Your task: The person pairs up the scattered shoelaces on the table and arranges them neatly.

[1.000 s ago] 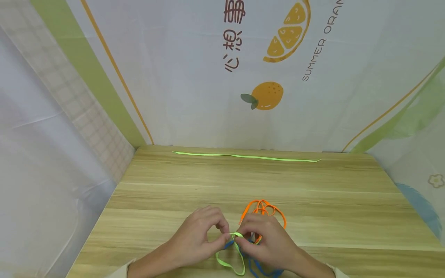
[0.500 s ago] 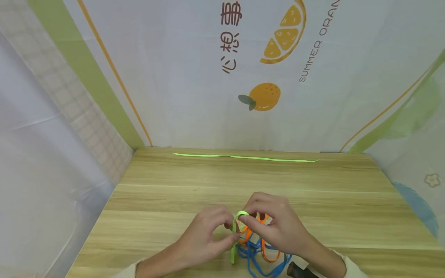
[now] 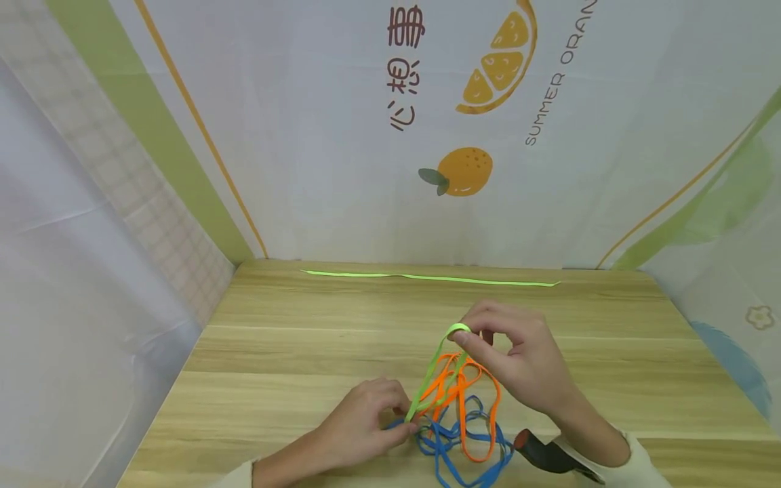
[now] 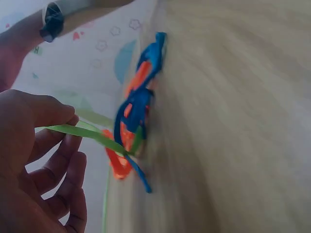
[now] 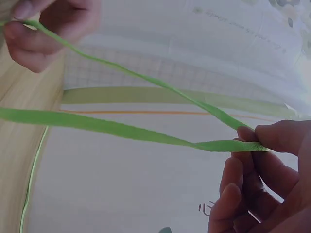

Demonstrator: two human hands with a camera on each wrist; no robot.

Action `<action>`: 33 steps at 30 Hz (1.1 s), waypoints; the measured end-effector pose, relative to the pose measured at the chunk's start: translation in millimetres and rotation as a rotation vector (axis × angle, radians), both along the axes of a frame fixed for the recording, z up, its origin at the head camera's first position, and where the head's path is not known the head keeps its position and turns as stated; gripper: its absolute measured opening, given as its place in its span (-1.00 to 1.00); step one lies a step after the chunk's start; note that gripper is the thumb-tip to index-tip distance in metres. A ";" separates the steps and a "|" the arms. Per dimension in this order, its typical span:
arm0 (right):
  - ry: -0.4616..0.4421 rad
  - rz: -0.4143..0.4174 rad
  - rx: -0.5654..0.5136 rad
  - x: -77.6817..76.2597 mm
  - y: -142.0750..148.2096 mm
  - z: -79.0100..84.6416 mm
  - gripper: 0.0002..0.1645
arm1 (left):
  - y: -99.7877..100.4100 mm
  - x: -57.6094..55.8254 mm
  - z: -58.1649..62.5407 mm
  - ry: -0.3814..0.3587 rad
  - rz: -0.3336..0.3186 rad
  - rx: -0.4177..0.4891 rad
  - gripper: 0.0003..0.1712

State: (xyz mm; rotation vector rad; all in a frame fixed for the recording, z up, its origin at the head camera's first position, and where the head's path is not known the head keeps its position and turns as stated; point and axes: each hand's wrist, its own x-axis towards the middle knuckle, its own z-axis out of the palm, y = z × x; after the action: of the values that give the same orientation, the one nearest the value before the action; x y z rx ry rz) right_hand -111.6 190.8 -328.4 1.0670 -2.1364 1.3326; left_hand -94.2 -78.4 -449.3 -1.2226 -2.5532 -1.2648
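Note:
A tangle of flat laces lies near the table's front edge: an orange lace (image 3: 464, 400), a blue lace (image 3: 454, 454) and a light green lace (image 3: 434, 369). My right hand (image 3: 515, 352) pinches a loop of the green lace (image 5: 146, 133) and holds it raised above the pile. My left hand (image 3: 366, 423) pinches the lower part of the same green lace (image 4: 90, 133) beside the tangle (image 4: 133, 116), low on the table. The lace runs taut between both hands.
A second light green lace (image 3: 430, 276) lies stretched straight along the far edge of the wooden table (image 3: 305, 339). Printed fabric walls (image 3: 366, 135) close in the back and both sides. A dark wrist device (image 3: 539, 454) sits on my right forearm.
My right hand has lifted and moved away to the right with the green loop, drawing it out of the tangle. My left hand stays low, still pinching the lace.

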 end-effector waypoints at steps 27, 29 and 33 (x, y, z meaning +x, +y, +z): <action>-0.304 -0.171 0.016 3.0 80.4 -13.3 -0.67 | -81.6 -16.2 1.8 -0.260 -0.068 0.081 -0.93; -0.329 -0.148 0.021 3.2 86.6 -18.1 -0.67 | -89.1 -18.3 6.0 -0.276 -0.001 0.073 -0.94; -0.385 -0.063 0.027 2.9 95.4 -28.9 -0.67 | -101.9 -22.4 12.5 -0.288 0.085 0.118 -0.90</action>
State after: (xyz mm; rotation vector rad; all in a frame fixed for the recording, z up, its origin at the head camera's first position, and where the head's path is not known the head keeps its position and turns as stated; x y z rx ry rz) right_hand -108.7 286.2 -357.3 0.7937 -2.4425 1.5867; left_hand -116.6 -180.2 -436.8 -0.9615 -2.6361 -1.6528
